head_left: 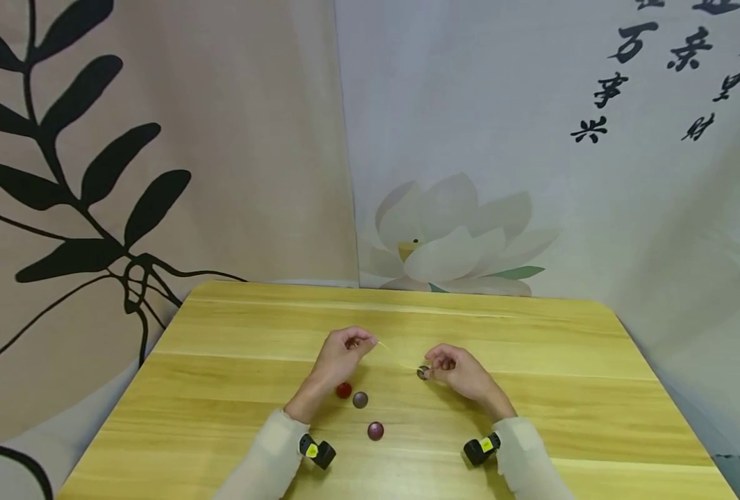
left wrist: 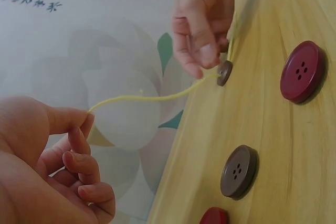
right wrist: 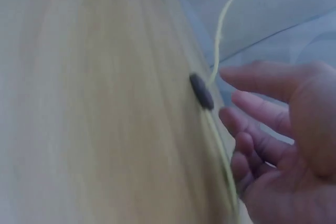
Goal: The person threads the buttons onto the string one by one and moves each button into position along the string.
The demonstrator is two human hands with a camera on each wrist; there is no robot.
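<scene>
Brown button [right wrist: 201, 92] on yellow cord [left wrist: 152, 98] — just beside the right fingers [right wrist: 265, 81].

A pale fabric backdrop [head_left: 251, 139] printed with a black leafy plant [head_left: 110, 163], a white lotus [head_left: 447, 253] and black brushed characters [head_left: 690, 50] hangs behind the yellow wood-grained counter [head_left: 570, 396].

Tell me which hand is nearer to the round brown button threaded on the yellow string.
Right. The right hand is close beside the button; the left hand is farther off, to the button's left, pinching the yellow string.
</scene>
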